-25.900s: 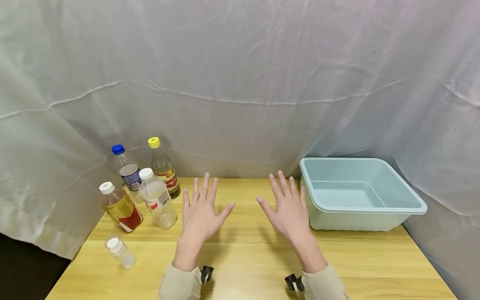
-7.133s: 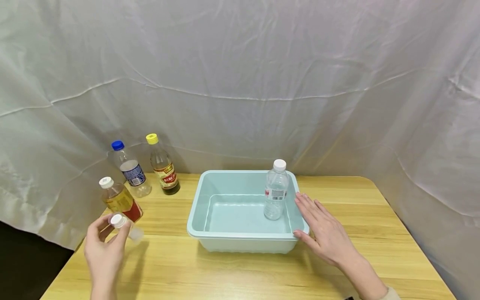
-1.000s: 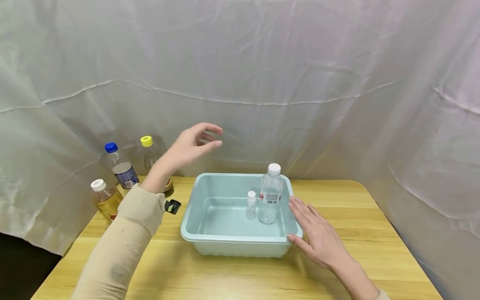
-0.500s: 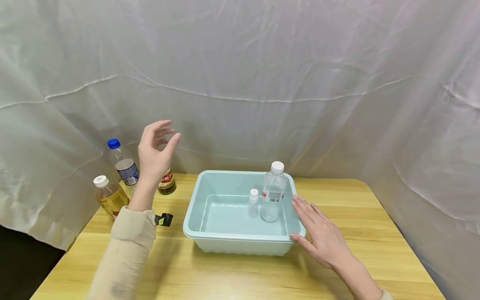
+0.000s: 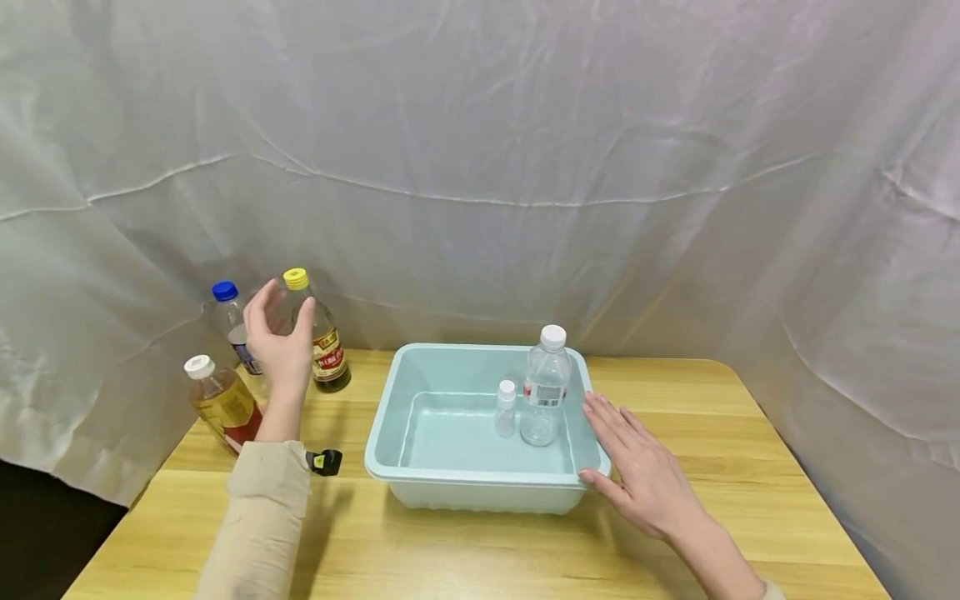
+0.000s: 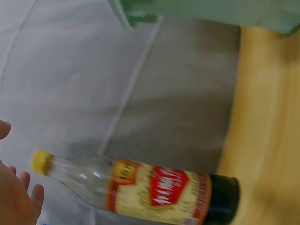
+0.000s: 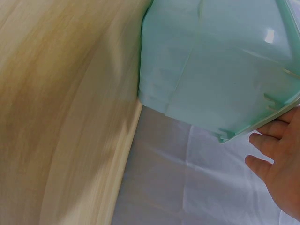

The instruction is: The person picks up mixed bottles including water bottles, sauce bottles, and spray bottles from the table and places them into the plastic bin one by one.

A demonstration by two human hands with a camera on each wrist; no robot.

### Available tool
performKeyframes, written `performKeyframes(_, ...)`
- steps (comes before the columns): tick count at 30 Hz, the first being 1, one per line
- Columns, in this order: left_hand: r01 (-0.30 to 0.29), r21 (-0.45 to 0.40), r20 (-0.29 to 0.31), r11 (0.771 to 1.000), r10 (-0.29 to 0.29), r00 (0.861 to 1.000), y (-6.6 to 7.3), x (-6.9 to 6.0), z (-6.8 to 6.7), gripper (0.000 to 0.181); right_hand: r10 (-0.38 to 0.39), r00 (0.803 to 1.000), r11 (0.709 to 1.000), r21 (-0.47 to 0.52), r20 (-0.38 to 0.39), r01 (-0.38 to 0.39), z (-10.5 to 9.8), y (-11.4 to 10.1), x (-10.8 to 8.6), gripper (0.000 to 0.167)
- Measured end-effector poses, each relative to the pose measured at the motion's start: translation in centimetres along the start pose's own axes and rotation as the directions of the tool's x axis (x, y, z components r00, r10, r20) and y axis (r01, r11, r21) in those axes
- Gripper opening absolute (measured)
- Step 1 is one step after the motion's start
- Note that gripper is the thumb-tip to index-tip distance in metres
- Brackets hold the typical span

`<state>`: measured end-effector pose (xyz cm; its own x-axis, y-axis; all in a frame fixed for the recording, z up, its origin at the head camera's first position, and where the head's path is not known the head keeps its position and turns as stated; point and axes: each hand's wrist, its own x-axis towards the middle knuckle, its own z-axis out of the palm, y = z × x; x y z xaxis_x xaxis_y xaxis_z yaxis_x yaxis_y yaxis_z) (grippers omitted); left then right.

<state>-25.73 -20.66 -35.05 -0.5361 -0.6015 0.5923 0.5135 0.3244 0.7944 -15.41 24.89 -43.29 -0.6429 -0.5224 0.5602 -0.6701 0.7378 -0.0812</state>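
My left hand (image 5: 281, 354) is raised by the back-left bottles, thumb and fingers apart with nothing held. Just beyond it stands a yellow-capped sauce bottle (image 5: 328, 354), dark liquid at its base; in the left wrist view this bottle (image 6: 150, 190) is apart from the fingers of the hand (image 6: 18, 197). My right hand (image 5: 645, 471) rests with straight fingers on the right rim of a light blue plastic basin (image 5: 487, 479). Inside the basin, a clear water bottle (image 5: 543, 392) and a small white-capped bottle (image 5: 506, 410) stand upright. In the right wrist view, fingers touch the basin (image 7: 215, 70) rim.
A blue-capped bottle (image 5: 225, 293), partly hidden by my left hand, and a white-capped bottle with a gold and red label (image 5: 225, 408) stand at the left. A grey curtain (image 5: 480, 167) hangs behind the wooden table (image 5: 712, 417).
Over the last second my left hand has moved left and down from above the basin to the bottles. Long before, the basin stood farther right; two bottles from the left now stand in it.
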Motion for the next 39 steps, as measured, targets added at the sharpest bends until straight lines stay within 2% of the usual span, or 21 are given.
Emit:
performKeyframes(6,0.094,0.021,-0.015,0.995,-0.093,0.996,-5.6,0.6,-0.5,0.057,-0.024,0.999,1.000,-0.014,-0.045,0.024,0.2,0.1,-0.1,0.075)
performKeyframes(9,0.143,0.038,0.015,0.989,-0.143,0.990,-7.2,0.7,-0.7,0.062,-0.027,0.998,1.000,-0.014,-0.053,0.026,0.3,0.1,-0.1,0.074)
performKeyframes(12,0.182,0.072,0.056,0.981,-0.186,0.981,-8.2,0.7,-0.9,0.067,-0.018,0.999,1.000,-0.012,-0.037,0.017,0.2,0.0,-0.1,0.075)
performKeyframes(17,0.196,0.173,0.120,0.965,-0.218,0.969,-9.5,0.9,-1.1,0.075,-0.006,1.000,1.000,-0.011,-0.012,0.006,0.1,-0.1,-0.1,0.075)
performKeyframes(24,0.128,0.234,0.191,0.964,-0.175,0.966,-10.8,1.5,-1.1,0.082,-0.004,1.000,1.000,-0.010,-0.006,0.004,0.2,-0.1,0.1,0.076)
performKeyframes(29,0.088,0.284,0.241,0.955,-0.160,0.957,-11.2,1.5,-1.2,0.084,-0.006,1.000,1.000,-0.012,-0.003,0.006,0.1,-0.2,0.1,0.076)
performKeyframes(34,0.056,0.307,0.245,0.950,-0.136,0.960,-11.5,1.5,-1.2,0.084,-0.026,0.999,1.000,-0.018,-0.043,0.025,0.3,-0.1,0.0,0.075)
performKeyframes(39,0.060,0.298,0.233,0.953,-0.134,0.963,-11.9,1.6,-1.0,0.083,-0.035,0.997,0.999,-0.016,-0.063,0.034,0.3,-0.1,0.1,0.075)
